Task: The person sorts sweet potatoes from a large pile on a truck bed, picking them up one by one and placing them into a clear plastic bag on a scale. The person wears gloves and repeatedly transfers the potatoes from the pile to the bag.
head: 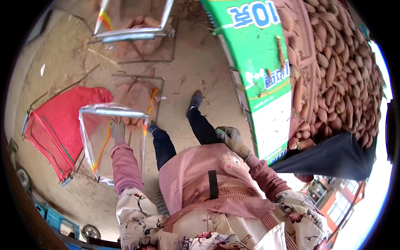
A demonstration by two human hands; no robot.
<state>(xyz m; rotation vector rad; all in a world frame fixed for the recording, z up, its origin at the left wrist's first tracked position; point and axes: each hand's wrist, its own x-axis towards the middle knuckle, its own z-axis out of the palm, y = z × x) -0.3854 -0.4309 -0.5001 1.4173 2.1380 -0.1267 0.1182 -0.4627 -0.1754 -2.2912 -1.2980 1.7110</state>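
Note:
My left hand (118, 129), in a grey work glove, reaches down through the mouth of a clear plastic bag (106, 156). A wire frame (114, 112) spreads that mouth. Reddish-brown sweet potatoes (132, 122) lie in the bag's bottom, right by my left fingertips. Whether the fingers grip one is hidden. My right hand (232, 139), gloved too, hangs beside my right thigh with its fingers curled. Nothing shows in it, but its palm side is hidden. Just right of it stands a green and white printed cardboard sheet (259, 75).
A large heap of sweet potatoes (340, 72) rises at the right behind a reddish panel (304, 37). A red mesh bag (68, 118) on a frame stands at the left. Another framed clear bag (140, 40) holds sweet potatoes ahead. Dark cloth (331, 156) hangs below the heap.

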